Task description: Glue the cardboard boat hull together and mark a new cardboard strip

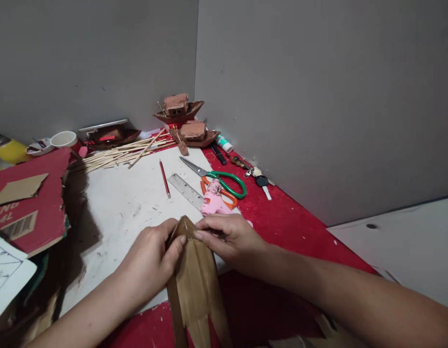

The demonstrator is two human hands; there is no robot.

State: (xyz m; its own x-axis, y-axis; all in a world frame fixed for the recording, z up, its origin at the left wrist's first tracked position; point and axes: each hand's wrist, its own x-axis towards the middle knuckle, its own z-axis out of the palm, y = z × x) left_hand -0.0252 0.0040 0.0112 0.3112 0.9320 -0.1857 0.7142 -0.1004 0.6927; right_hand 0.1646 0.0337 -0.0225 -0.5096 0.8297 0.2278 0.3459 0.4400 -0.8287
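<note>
A brown cardboard boat hull (197, 280) lies on the white work sheet (129, 208), its pointed tip away from me. My left hand (151, 261) pinches the left side of the tip, fingers closed on the cardboard. My right hand (227, 237) presses the right side of the tip, fingers closed on it too. Both hands squeeze the two cardboard sides together at the point.
Beyond the hands lie a pink glue gun (215, 203), green-handled scissors (220, 176), a metal ruler (186, 191) and a red pencil (165, 179). Wooden skewers (118, 153) and two finished model boats (180, 108) sit at the back. Red cardboard (28, 203) lies left.
</note>
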